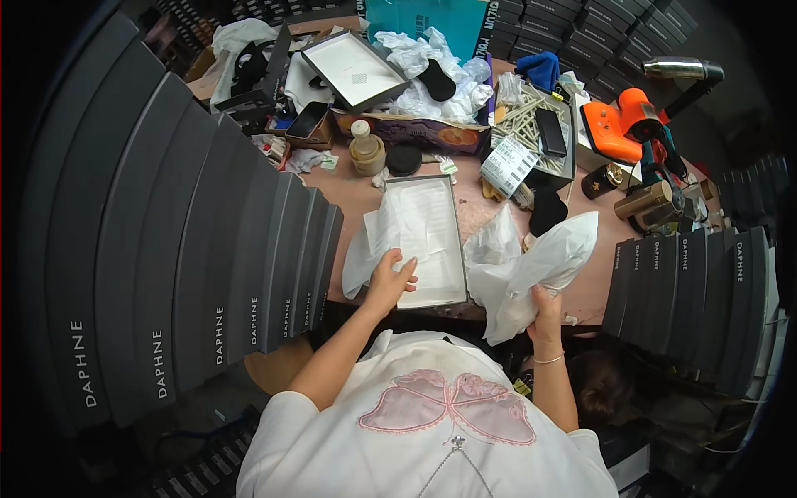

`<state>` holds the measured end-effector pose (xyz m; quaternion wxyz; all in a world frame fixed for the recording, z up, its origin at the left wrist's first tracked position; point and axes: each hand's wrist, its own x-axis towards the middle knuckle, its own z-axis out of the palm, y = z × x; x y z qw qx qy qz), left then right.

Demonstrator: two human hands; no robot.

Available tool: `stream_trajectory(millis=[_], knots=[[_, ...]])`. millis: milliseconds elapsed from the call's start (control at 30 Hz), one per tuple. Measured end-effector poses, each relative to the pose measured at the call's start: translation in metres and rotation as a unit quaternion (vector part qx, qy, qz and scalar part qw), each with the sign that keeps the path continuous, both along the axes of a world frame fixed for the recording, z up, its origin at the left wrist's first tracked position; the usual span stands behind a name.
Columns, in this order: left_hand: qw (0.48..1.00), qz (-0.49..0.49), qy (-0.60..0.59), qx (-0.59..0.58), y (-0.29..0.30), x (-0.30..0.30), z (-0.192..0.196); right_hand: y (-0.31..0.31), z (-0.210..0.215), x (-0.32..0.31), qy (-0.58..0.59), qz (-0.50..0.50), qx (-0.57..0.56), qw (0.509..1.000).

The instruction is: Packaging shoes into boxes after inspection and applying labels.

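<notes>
In front of me a shallow grey-edged box lies open on the table. White tissue paper lines it and spills over its left side. My left hand rests over the box's near left edge, fingers apart, beside the paper and holding nothing. To the right of the box, my right hand grips a bundle wrapped in white tissue paper from below, tilted up to the right. What the paper covers is hidden. A second crumpled wad of white paper sits between the box and the bundle.
Tall stacks of dark boxes stand at left and right. Behind the open box are a bottle, a round black lid, a carton of crumpled paper, a tray of sticks and an orange device.
</notes>
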<state>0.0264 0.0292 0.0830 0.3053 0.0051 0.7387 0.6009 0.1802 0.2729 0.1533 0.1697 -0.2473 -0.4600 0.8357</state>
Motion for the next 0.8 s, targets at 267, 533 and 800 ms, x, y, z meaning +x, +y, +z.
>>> stream_trajectory(millis=[267,533,800], knots=[[0.937,-0.029,-0.342,0.069,0.005,-0.039,-0.037,-0.040,-0.003,0.009,0.008,0.029,-0.013,0.999],[0.968,-0.154,-0.160,0.118,0.045,-0.036,0.023,-0.079,-0.012,-0.013,-0.052,0.177,0.139,0.973],[0.979,-0.129,0.010,0.157,0.047,-0.058,0.012,-0.027,-0.015,-0.057,-0.011,0.080,0.103,0.991]])
